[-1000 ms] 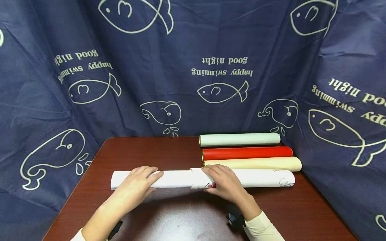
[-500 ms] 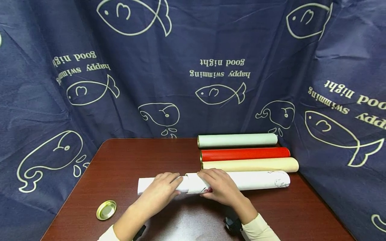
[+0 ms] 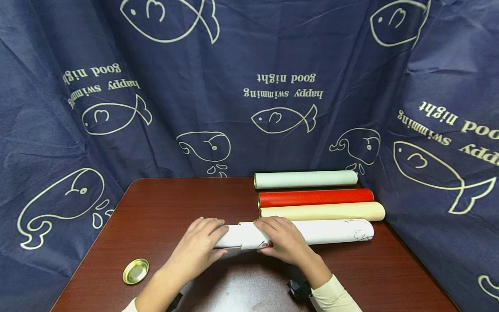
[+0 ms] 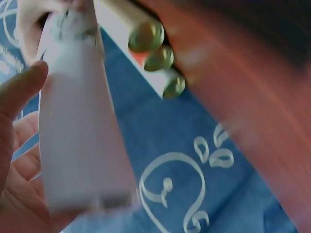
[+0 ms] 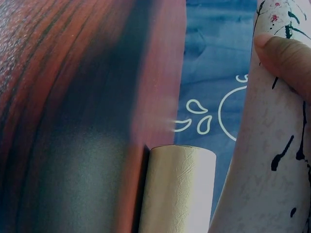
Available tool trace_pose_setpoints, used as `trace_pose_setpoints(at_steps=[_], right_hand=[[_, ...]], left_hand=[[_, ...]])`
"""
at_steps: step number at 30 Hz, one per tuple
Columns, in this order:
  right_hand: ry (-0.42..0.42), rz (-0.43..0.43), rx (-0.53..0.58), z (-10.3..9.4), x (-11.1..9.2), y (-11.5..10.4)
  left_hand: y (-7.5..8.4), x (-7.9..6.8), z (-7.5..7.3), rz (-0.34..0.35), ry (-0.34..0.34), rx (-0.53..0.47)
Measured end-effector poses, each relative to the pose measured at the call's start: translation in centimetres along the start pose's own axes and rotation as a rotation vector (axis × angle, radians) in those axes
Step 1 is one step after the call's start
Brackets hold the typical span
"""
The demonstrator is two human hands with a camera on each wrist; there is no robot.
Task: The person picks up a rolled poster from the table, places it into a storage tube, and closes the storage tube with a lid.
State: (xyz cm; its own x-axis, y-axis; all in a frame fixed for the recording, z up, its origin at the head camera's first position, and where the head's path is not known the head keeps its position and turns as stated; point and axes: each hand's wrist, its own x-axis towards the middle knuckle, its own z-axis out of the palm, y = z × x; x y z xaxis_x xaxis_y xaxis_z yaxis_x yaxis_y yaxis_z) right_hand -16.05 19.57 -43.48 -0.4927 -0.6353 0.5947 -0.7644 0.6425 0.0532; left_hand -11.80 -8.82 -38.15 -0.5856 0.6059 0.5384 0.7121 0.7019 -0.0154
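Note:
My left hand [image 3: 199, 245] grips a plain white paper roll [image 3: 232, 236], whose outer end is hidden behind the palm in the head view. The inner end of that roll sits inside a white cardboard tube [image 3: 331, 232] printed with dark branches and red blossoms. Close to the tube's mouth, my right hand [image 3: 282, 242] holds it, thumb on the near side and fingers over the top. In the left wrist view, thumb and fingers wrap one side of the blurred paper roll [image 4: 87, 131]. The right wrist view shows the thumb [image 5: 286, 60] on the printed tube [image 5: 262, 170].
A gold metal lid [image 3: 135, 271] lies on the brown table [image 3: 175, 199] at the left. Behind the white tube lie a cream tube [image 3: 323, 212], a red tube [image 3: 315, 198] and a pale green tube [image 3: 306, 179]. A blue printed curtain [image 3: 234, 95] surrounds the table.
The paper roll has slid rightward into the printed tube, its exposed length much shorter. My left hand moved right with it, uncovering the gold lid. My right hand stayed at the tube's mouth.

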Motion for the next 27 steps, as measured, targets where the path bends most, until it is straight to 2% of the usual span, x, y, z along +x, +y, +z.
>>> trace_pose_setpoints(at_steps=[6,11,17,27], right_hand=[[-0.002,0.000,-0.005,-0.2,0.1,-0.1],[0.006,-0.004,-0.002,-0.2,0.1,-0.1],[0.010,-0.004,0.003,-0.1,0.1,-0.1],[-0.005,-0.002,0.015,0.0,-0.1,-0.3]], left_hand=[[-2.5,-2.8,-2.7,-0.063,0.022,-0.028],[-3.2,-3.3,-3.1,-0.065,0.022,-0.130],[-2.7,-2.6,-1.3,-0.091,0.057,-0.276],[-0.6,-0.8,2.4,-0.198,0.082,-0.578]])
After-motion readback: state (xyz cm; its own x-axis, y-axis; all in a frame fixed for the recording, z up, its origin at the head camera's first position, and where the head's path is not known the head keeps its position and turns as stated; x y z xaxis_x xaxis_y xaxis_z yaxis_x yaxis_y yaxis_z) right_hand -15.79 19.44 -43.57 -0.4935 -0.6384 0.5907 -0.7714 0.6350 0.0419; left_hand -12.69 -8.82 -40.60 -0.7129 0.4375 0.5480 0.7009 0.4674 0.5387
